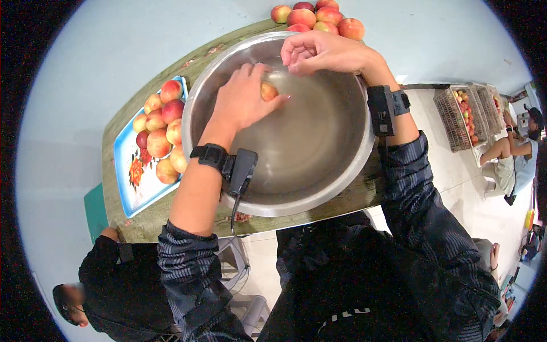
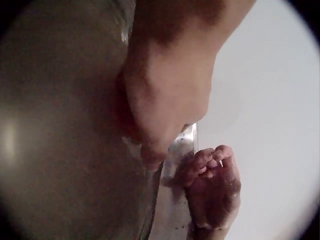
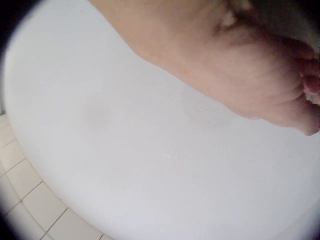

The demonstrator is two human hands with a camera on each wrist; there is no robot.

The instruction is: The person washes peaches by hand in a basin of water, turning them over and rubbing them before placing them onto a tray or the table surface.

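A large metal basin point(image 1: 342, 188) of cloudy water fills the middle of the head view. Inside it, toward the far left, my left hand point(image 1: 245, 100) holds a yellow-red peach point(image 1: 269, 91), the fingers curled round it. In the left wrist view the left hand point(image 2: 167, 95) hides most of a reddish fruit point(image 2: 125, 107). My right hand point(image 1: 327, 52) hovers at the basin's far rim, fingers loosely curled and holding nothing visible; it looks wet in the left wrist view point(image 2: 215, 192). The right wrist view shows the right hand point(image 3: 250, 75) with its fingertips cut off at the edge.
A blue-edged tray point(image 1: 128, 196) with several peaches point(image 1: 158, 142) lies left of the basin. More peaches point(image 1: 301, 19) are piled beyond the far rim. A person in black point(image 1: 122, 290) is at the lower left; crates of fruit point(image 1: 461, 122) and another person point(image 1: 518, 159) are at right.
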